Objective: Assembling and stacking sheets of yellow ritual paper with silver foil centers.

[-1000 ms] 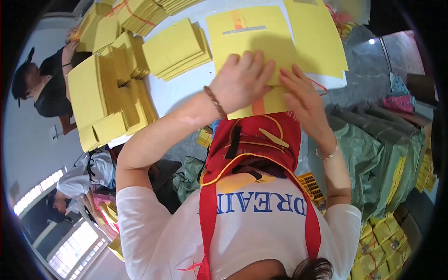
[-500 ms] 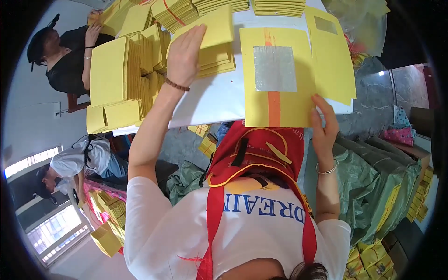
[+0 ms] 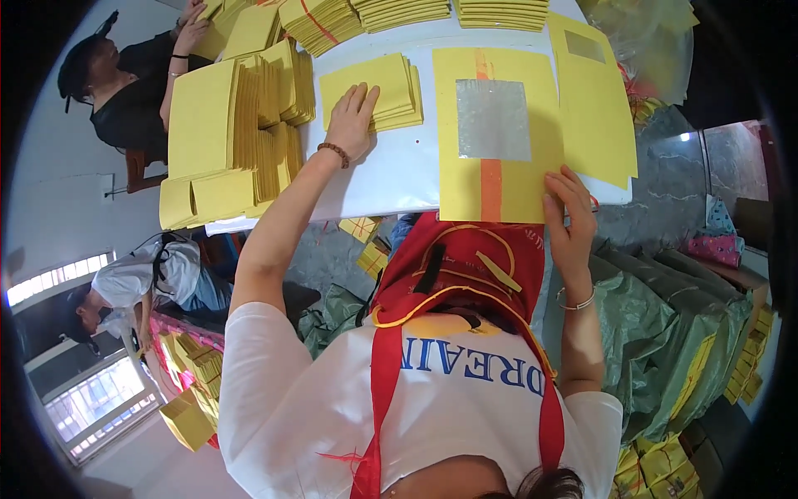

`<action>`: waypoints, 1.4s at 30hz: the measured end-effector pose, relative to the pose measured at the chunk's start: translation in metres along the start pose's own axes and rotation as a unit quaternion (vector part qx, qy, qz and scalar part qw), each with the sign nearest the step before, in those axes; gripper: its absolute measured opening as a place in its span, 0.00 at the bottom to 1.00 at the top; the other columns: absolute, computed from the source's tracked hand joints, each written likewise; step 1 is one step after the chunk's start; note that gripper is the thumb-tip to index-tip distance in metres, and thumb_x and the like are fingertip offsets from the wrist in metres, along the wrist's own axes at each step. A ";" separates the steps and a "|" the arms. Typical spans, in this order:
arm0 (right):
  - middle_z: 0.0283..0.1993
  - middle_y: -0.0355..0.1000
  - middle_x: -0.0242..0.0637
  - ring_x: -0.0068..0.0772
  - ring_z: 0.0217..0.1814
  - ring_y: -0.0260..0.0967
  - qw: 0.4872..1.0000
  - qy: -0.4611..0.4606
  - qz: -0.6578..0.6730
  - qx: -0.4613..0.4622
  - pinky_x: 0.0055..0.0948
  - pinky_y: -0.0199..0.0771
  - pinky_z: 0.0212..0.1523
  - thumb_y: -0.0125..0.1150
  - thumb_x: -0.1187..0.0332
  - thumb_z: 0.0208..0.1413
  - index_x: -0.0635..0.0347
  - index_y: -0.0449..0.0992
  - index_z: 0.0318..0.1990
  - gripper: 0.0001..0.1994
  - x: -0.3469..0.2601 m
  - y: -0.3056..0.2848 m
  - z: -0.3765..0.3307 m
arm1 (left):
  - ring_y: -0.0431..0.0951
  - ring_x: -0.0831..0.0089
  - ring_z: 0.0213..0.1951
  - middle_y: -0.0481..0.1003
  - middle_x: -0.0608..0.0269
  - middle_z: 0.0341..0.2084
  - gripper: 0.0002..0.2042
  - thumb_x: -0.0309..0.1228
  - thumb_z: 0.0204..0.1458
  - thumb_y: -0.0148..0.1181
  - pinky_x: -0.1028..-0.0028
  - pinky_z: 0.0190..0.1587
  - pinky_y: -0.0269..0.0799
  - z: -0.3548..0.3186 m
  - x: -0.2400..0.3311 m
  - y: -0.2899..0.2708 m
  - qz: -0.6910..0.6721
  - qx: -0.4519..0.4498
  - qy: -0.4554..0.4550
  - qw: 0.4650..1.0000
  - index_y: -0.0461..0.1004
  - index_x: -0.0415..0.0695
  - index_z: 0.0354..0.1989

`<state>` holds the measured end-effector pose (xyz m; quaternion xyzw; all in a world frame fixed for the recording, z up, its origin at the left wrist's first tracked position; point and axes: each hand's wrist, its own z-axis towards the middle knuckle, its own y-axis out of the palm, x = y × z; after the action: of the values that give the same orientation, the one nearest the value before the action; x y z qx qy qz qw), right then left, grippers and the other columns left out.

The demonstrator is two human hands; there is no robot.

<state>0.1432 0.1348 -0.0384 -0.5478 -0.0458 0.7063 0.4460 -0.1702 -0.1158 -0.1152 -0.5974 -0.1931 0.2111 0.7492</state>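
Note:
My left hand (image 3: 350, 123) lies flat, fingers stretched, on a small pile of folded yellow paper pieces (image 3: 395, 87) on the white table. In front of me lies a flat yellow sheet (image 3: 544, 108) with a silvery square patch (image 3: 492, 121) and an orange stripe (image 3: 491, 190) running down its middle. At the lower right corner of that sheet rests my right hand (image 3: 572, 208), its fingers extended along the edge and holding nothing visible. Partly beneath it, to the right, are more yellow sheets (image 3: 603, 125), the top one bearing a greyish patch.
Tall stacks of folded yellow pieces (image 3: 204, 116) stand at the table's left, with tied bundles (image 3: 320, 21) along the back. A co-worker in black (image 3: 129, 104) sits beyond the left end. Green sacks (image 3: 657, 333) stand on the floor to the right.
My left hand has come down from a lifted folded yellow piece, which now lies on the small pile under it. My right hand has shifted slightly along the sheet's corner.

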 end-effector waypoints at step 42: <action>0.48 0.71 0.39 0.41 0.60 0.58 0.989 0.054 0.135 -0.014 0.34 0.53 0.61 0.40 0.64 0.63 0.63 0.77 0.38 0.17 0.008 -0.004 0.001 | 0.73 0.62 0.30 0.72 0.58 0.25 0.04 0.26 0.46 0.57 0.68 0.32 0.70 -0.003 0.170 -0.128 -0.355 -0.084 0.184 0.913 0.73 0.39 0.28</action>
<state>0.1447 0.1432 -0.0411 -0.5923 0.0427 0.7290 0.3405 -0.0152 -0.0507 0.0150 -0.5785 -0.2688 -0.1996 0.7438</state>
